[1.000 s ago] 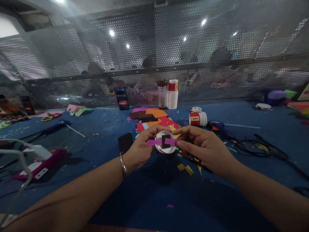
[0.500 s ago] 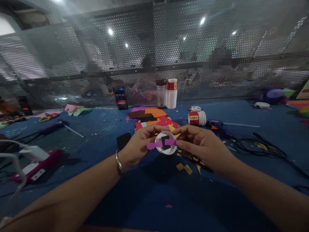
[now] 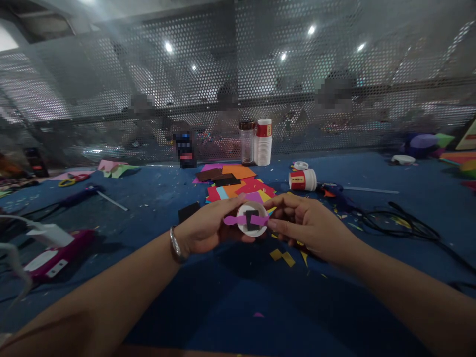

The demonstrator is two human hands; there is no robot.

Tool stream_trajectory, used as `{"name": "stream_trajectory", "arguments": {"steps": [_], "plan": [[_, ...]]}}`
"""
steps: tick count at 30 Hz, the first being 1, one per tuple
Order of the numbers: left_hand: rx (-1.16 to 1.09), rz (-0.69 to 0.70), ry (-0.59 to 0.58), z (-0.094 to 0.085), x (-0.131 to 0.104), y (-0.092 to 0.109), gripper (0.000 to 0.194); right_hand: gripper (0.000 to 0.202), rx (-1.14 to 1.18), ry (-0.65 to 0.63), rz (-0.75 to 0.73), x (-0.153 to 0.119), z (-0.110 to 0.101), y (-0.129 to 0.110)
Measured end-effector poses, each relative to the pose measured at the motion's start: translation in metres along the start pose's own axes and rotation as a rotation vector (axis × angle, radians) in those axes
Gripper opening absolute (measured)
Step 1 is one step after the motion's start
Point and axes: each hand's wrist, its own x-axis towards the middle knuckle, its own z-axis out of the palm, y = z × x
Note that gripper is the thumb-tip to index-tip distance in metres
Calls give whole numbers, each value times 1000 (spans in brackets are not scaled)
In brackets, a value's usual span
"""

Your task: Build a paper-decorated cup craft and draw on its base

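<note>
A white paper cup (image 3: pixel 252 231) is held up over the blue table, its round end facing me. My left hand (image 3: pixel 211 223) wraps round the cup from the left and below. Across that end lie a black paper piece (image 3: pixel 252 215) and purple paper strips (image 3: pixel 236 220), which stick out past the rim on both sides. My right hand (image 3: pixel 301 218) is at the right end of the purple strip, thumb and forefinger pinching it. Its other fingers curl behind and are partly hidden.
Coloured paper sheets (image 3: pixel 238 186) lie behind the hands, yellow scraps (image 3: pixel 282 256) below them. A red-and-white cup (image 3: pixel 303 180) lies on its side near a glue gun (image 3: pixel 334 191) with a black cable. A glass bottle (image 3: pixel 247 144) and stacked cups (image 3: pixel 264 144) stand behind. A power strip (image 3: pixel 59 258) sits left.
My left hand has shifted from the cup's upper side to a hold around and beneath it. The cup has moved slightly left. My right hand stays at the strip's right end.
</note>
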Motion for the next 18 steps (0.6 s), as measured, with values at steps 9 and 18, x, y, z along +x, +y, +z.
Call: {"name": "stream_trajectory", "arguments": {"steps": [9, 18], "plan": [[38, -34, -114, -1, -3, -2, 24, 27, -8, -42, -13, 1, 0, 1], [-11, -100, -132, 0, 1, 3, 27, 34, -95, -1, 13, -2, -4, -5]]}}
